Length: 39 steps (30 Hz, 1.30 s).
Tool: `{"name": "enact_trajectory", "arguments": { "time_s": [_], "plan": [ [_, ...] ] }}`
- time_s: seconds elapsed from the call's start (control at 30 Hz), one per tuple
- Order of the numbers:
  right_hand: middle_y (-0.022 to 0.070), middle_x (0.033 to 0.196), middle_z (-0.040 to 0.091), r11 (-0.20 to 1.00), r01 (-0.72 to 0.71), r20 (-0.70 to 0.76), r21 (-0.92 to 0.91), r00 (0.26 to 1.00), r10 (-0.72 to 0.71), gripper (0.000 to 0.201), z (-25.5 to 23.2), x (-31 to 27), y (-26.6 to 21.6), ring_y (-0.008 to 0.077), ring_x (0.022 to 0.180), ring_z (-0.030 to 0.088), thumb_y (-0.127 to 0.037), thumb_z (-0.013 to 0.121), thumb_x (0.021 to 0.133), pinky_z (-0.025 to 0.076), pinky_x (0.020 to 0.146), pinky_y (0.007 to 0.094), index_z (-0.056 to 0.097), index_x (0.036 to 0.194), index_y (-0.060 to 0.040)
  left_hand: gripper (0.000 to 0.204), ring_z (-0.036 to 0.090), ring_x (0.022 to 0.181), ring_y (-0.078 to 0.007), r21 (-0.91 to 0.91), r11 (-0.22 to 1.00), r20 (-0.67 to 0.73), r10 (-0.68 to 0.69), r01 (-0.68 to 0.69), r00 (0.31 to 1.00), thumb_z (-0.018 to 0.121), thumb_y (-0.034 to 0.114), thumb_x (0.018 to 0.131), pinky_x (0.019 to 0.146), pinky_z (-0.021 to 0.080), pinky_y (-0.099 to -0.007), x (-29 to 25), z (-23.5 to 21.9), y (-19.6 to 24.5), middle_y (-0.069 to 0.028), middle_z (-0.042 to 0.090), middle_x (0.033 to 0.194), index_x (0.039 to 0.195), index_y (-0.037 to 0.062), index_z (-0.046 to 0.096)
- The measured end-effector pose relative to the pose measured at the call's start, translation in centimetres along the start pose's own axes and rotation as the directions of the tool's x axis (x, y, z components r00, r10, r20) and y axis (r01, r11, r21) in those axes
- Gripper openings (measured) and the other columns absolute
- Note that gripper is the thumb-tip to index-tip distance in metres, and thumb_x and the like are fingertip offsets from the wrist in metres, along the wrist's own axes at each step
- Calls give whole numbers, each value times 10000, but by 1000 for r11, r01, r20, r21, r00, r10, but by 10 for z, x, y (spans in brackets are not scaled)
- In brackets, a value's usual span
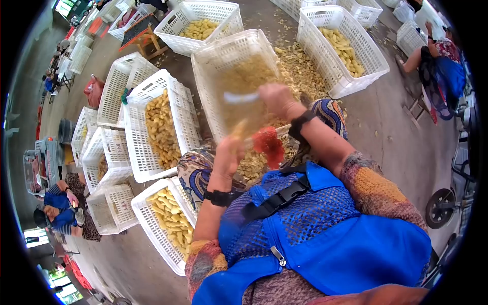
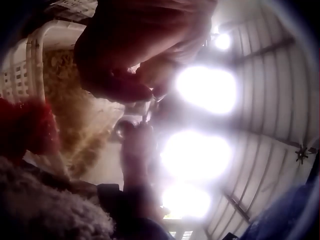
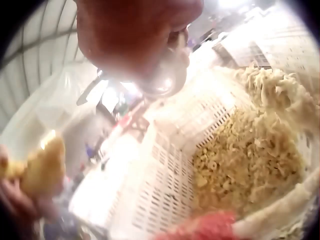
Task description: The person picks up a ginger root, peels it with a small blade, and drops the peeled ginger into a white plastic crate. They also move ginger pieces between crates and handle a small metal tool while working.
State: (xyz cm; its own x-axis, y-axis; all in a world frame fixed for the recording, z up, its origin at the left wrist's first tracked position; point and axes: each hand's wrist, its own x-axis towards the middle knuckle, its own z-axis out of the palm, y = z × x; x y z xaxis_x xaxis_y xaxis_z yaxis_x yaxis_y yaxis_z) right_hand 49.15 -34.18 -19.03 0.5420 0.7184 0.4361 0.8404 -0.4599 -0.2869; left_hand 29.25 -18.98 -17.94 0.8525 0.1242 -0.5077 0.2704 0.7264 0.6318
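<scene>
In the head view my left hand (image 1: 227, 156) grips a pale yellow piece of ginger (image 1: 239, 129) over the near side of a white crate (image 1: 202, 84). The right wrist view shows that ginger (image 3: 46, 167) close up, partly covered by the fingers. My right hand (image 1: 279, 100) holds a shiny metal tool (image 1: 240, 97), motion-blurred, its kind unclear. Right in front of me, the crate contains a heap of pale peelings (image 3: 250, 160). A red cloth-like piece (image 1: 269, 146) lies over its near rim, between my forearms.
Peelings (image 1: 305, 68) litter the floor right of the crate. White crates of ginger surround me: one at the left (image 1: 133, 140), one by my left leg (image 1: 145, 216), others at the back (image 1: 173, 23) and right (image 1: 368, 38). Other people sit at the far left (image 1: 61, 211) and far right (image 1: 447, 66).
</scene>
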Motion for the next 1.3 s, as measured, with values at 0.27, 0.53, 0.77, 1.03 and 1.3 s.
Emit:
{"name": "enact_trajectory", "arguments": {
  "time_s": [0.27, 0.53, 0.77, 1.03, 1.3],
  "plan": [
    [89, 844, 661, 203, -567, 456, 798, 789, 411, 252, -29, 8, -30, 181, 731, 616, -143, 694, 780, 488, 672, 308, 643, 997, -24, 458, 501, 632, -91, 120, 985, -97, 136, -124, 986, 557, 15, 775, 502, 421, -200, 2, 27, 15, -73, 554, 928, 1223, 2, 463],
    [172, 888, 681, 827, -405, 538, 390, 829, 153, 436, -12, 18, -35, 282, 838, 672, -419, 721, 697, 518, 739, 358, 672, 903, -37, 588, 476, 546, -59, 587, 771, -117, 385, -249, 915, 608, -25, 687, 432, 353, -193, 9, 34, 1, -31, 564, 863, 1259, -28, 468],
    [179, 873, 681, 782, -448, 517, 434, 834, 191, 416, 11, 9, -11, 282, 832, 674, -417, 715, 706, 520, 737, 370, 690, 905, -51, 520, 477, 532, -64, 405, 909, -141, 168, -97, 976, 627, -23, 698, 416, 351, -192, 17, 31, 1, -38, 581, 843, 1206, -20, 513],
    [124, 834, 690, 637, -540, 424, 550, 838, 344, 256, 4, 19, 9, 193, 737, 662, -266, 698, 792, 522, 640, 333, 687, 889, -30, 500, 444, 483, -72, 428, 899, -220, 206, -95, 953, 562, -31, 688, 394, 354, -191, 0, 13, 13, -60, 569, 857, 1183, -31, 498],
    [104, 822, 671, 356, -630, 502, 690, 771, 391, 313, 13, 26, -14, 171, 740, 629, -283, 733, 758, 501, 641, 318, 668, 932, -31, 535, 497, 541, -79, 702, 681, -159, 434, -208, 887, 618, 17, 654, 425, 397, -202, 3, 6, 7, -66, 577, 863, 1174, -47, 509]
  ]
}}
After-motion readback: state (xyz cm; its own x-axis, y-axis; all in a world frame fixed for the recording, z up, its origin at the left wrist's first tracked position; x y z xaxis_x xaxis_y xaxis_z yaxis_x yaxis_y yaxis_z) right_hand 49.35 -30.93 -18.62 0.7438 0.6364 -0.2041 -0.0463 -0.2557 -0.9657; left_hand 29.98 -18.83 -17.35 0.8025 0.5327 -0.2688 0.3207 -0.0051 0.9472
